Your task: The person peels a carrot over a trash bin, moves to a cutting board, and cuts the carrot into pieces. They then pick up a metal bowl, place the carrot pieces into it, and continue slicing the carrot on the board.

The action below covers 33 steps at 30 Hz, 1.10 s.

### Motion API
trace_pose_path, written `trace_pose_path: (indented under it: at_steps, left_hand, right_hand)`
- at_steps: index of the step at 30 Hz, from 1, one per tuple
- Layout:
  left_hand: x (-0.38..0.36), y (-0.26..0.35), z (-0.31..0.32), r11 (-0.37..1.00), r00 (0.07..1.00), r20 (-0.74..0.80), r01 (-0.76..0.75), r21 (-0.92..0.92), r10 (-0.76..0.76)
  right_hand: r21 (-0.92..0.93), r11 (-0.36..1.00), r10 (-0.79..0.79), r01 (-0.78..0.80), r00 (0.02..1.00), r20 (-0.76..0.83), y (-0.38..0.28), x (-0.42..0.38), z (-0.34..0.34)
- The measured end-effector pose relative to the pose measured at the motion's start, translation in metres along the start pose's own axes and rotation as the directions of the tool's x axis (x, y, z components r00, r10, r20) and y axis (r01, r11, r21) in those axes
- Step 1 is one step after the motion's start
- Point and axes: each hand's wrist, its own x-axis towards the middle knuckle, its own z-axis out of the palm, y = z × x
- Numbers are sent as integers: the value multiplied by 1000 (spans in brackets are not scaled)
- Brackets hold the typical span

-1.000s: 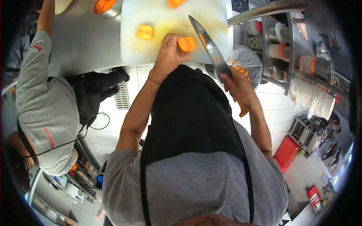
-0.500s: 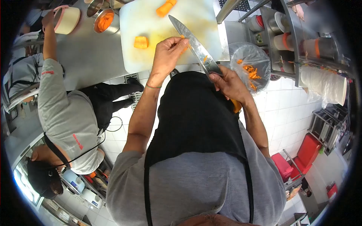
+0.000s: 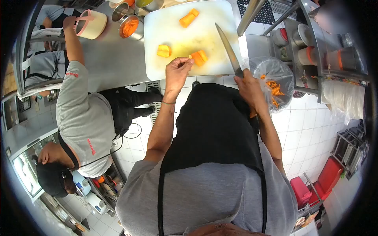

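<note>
My right hand (image 3: pixel 250 87) is wrapped round the handle of a large knife (image 3: pixel 229 47), its blade over the right side of the white cutting board (image 3: pixel 154 29) and pointing away from me. My left hand (image 3: pixel 178 74) pinches a small orange bit at the board's near edge. Just beyond those fingertips lies an orange vegetable piece (image 3: pixel 199 58). Another short chunk (image 3: pixel 164 50) rests on the left of the board, and a longer one (image 3: pixel 189 18) is near its far side.
Metal bowls, one with orange pieces (image 3: pixel 129 28), stand left of the board. A co-worker (image 3: pixel 84 114) at the left holds a cream container (image 3: pixel 91 25). A plastic-lined bin (image 3: pixel 274 84) with orange peelings is at the right, beside metal shelving (image 3: pixel 311 51).
The knife has moved right, away from my left hand, and its blade points more forward. An orange piece now shows beside my left fingertips. The whole view has shifted.
</note>
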Motion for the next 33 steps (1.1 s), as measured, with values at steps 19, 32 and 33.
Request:
trace_pose_path:
  at_steps: [19, 32, 33]
  left_hand:
    - [2, 32, 37, 988, 969, 192, -149, -31, 152]
    - [-61, 46, 96, 978, 924, 369, -20, -207, 97]
    - [-58, 46, 88, 978, 945, 325, 84, -190, -18]
  right_hand:
    - [101, 990, -69, 99, 961, -266, -8, 51, 65]
    - [201, 955, -185, 219, 967, -176, 4, 55, 46]
    - [222, 956, -158, 190, 976, -152, -2, 59, 45]
